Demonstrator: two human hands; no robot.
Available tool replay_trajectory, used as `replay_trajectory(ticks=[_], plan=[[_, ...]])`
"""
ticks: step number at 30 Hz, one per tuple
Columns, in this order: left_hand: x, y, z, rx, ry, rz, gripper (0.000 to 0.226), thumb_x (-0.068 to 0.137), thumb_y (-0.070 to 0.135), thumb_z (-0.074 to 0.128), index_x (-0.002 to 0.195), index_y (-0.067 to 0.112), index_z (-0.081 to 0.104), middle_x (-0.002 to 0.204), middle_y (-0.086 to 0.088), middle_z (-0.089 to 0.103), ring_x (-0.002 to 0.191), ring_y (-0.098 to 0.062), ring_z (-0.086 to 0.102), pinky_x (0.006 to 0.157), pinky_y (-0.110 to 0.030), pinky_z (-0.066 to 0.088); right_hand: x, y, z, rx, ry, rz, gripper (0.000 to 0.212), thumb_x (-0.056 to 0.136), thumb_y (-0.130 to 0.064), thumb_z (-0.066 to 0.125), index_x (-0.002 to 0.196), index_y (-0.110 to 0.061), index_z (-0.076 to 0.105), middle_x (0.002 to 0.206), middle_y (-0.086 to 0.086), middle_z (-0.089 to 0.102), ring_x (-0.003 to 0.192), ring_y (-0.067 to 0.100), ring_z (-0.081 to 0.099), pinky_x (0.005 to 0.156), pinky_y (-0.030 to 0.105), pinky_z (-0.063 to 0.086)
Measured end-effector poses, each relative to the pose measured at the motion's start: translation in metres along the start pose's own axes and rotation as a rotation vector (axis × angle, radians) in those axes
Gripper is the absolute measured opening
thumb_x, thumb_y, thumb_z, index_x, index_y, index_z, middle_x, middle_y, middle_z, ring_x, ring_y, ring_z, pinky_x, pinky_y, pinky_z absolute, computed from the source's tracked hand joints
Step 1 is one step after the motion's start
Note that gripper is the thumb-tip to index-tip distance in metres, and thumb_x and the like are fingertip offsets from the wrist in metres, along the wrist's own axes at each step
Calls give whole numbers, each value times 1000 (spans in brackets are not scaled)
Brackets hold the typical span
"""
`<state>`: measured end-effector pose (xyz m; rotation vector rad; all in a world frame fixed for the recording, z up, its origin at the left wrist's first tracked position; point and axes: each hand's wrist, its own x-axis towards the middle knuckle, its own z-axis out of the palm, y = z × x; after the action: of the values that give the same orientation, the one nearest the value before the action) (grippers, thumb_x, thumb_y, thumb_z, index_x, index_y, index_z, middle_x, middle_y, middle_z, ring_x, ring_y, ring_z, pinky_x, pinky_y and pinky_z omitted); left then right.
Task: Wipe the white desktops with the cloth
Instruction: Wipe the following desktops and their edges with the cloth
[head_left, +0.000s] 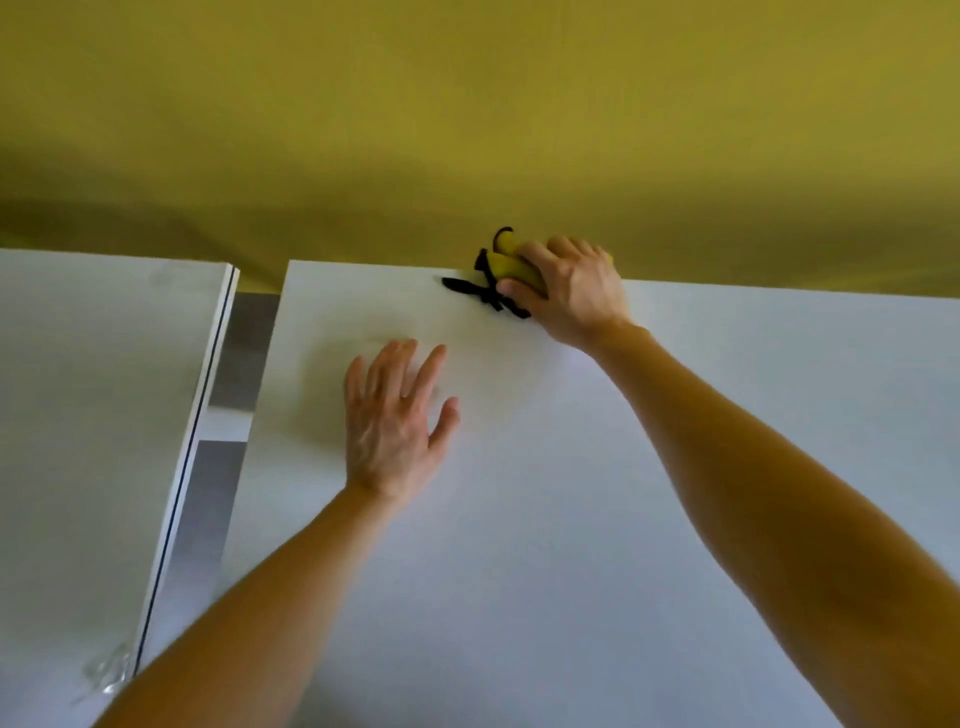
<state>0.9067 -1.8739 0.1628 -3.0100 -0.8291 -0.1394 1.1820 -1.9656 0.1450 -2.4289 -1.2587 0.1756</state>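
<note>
A white desktop (571, 493) fills the middle and right of the head view. My right hand (571, 288) is at its far edge, by the wall, shut on a bunched yellow cloth with black trim (511, 265) and pressing it onto the surface. Black strips of the cloth trail out to the left of my fingers. My left hand (397, 415) lies flat on the same desktop, palm down, fingers spread, holding nothing. A second white desktop (88, 415) lies to the left, across a narrow gap.
A yellow-green wall (467, 130) rises right behind both desktops. The gap between the desks (228, 415) shows grey floor. The left desk has a dark-lined right edge and a smear of clear tape or plastic (106, 670) near its front corner.
</note>
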Motion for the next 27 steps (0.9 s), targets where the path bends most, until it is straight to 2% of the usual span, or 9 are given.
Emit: replay_trajectory(ticks=[4, 7, 10, 12, 14, 17, 21, 25, 27], plan=[[-6, 20, 19, -85, 32, -68, 60, 105, 51, 55, 161, 30, 52, 173, -16, 33, 163, -39, 29, 130, -66, 19, -85, 133, -68, -115, 79, 115, 63, 102, -77, 44, 137, -28, 65, 111, 9, 66, 108, 40, 61, 90, 46, 44], [-4, 16, 26, -102, 62, -79, 58, 103, 46, 58, 158, 28, 55, 172, -17, 35, 161, -41, 31, 130, -67, 18, -89, 140, -69, -201, 96, 239, 54, 103, -71, 46, 126, -28, 69, 110, 12, 67, 107, 41, 61, 94, 48, 42], [-4, 19, 26, -101, 67, -78, 58, 104, 46, 57, 159, 27, 54, 172, -17, 35, 162, -40, 30, 130, -67, 19, -39, 65, -32, -173, 17, 198, 51, 103, -68, 45, 114, -25, 71, 101, 14, 71, 97, 42, 68, 85, 46, 46], [-5, 17, 25, -99, 63, -72, 59, 104, 46, 55, 159, 26, 54, 171, -18, 37, 162, -39, 31, 130, -67, 20, 16, -10, -2, -99, -98, 61, 51, 104, -69, 43, 119, -27, 69, 111, 14, 74, 102, 41, 70, 80, 42, 45], [-4, 16, 25, -100, 73, -100, 60, 102, 45, 55, 159, 26, 54, 170, -17, 38, 161, -38, 32, 130, -66, 21, 67, -83, 22, -18, -290, -23, 52, 106, -69, 41, 129, -29, 64, 123, 11, 73, 111, 39, 70, 76, 38, 41], [-7, 14, 26, -97, 60, -106, 62, 102, 47, 54, 160, 26, 52, 171, -14, 36, 163, -34, 30, 131, -65, 22, 95, -130, 42, 66, -427, -134, 50, 107, -67, 45, 136, -30, 61, 127, 7, 70, 115, 36, 68, 76, 36, 39], [-5, 14, 23, -113, 62, -105, 62, 99, 45, 61, 158, 25, 55, 169, -15, 38, 162, -35, 32, 131, -64, 21, 42, -42, 19, 61, -192, -81, 55, 102, -70, 52, 139, -30, 61, 116, 9, 68, 108, 39, 66, 78, 40, 45], [-4, 16, 21, -123, 68, -95, 63, 98, 44, 63, 157, 24, 56, 169, -17, 39, 161, -38, 34, 129, -67, 23, -51, 94, -47, -19, 60, 78, 55, 103, -73, 50, 120, -25, 70, 100, 8, 67, 96, 40, 64, 82, 47, 47], [-4, 15, 23, -128, 78, -97, 62, 98, 44, 63, 157, 23, 57, 169, -18, 40, 160, -39, 35, 128, -68, 24, -73, 118, -64, -104, 157, 201, 59, 102, -76, 47, 113, -23, 71, 100, 10, 69, 96, 41, 63, 86, 47, 44]])
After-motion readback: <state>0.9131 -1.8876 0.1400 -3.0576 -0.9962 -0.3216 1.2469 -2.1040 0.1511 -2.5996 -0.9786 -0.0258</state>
